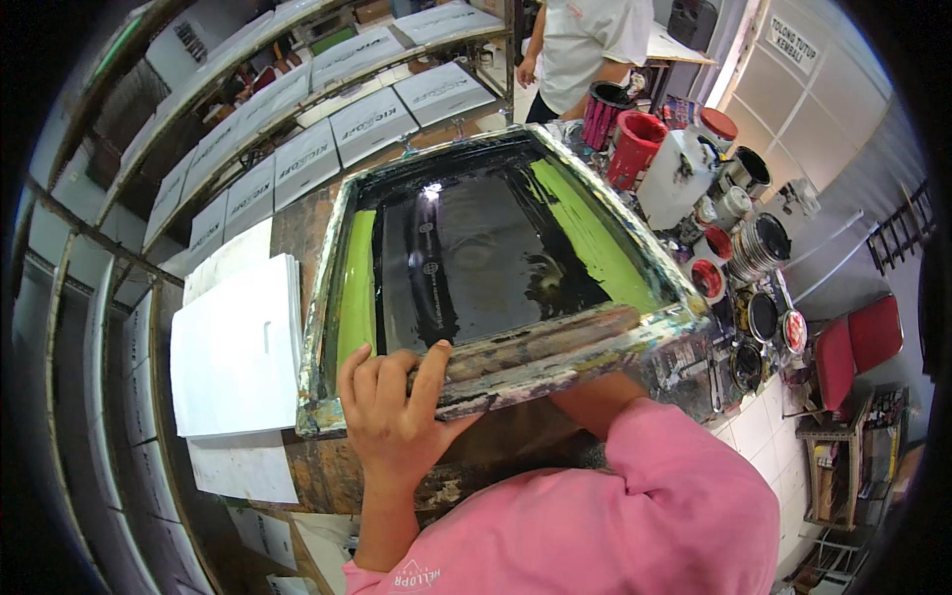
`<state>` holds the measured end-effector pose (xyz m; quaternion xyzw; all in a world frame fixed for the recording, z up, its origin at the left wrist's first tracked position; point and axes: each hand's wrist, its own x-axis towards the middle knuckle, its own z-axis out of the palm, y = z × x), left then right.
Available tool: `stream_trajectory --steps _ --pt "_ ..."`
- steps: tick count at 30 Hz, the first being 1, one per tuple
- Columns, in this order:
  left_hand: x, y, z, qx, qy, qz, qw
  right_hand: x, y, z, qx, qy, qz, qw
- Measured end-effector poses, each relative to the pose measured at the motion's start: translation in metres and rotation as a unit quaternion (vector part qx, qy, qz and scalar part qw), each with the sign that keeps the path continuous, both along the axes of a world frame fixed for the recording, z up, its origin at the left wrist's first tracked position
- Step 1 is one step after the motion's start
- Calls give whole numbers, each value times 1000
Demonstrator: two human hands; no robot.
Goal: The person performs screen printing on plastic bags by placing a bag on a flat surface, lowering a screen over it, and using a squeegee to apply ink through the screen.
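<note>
left hand (392, 407) gripping paint-crusted wooden screen frame (516, 362), glossy black mesh (476, 263)

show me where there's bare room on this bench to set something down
Little bare bench shows: a brown strip between the white sheet stack and the screen frame the left hand grips. Right of the frame, paint cans and red tubs crowd it.

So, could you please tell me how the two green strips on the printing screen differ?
The left green strip is narrow, smooth and even; the right green strip is wider, longer and streaky. The left hand grips the frame just below the left strip, far from the right one. Both border the black middle.
</note>
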<state>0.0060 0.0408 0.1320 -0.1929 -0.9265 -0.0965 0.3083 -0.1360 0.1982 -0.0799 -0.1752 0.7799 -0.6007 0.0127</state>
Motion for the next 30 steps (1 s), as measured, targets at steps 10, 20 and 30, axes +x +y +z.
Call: stream_trajectory --steps 10,20,30 --pt "2 8 8 -32 25 4 999 113 94 26 -588 -330 207 709" --pt "-16 11 38 -35 53 -1 998 188 246 75 -628 -143 43 764" --pt "-25 6 52 -41 41 11 998 190 321 72 156 48 -426 890"
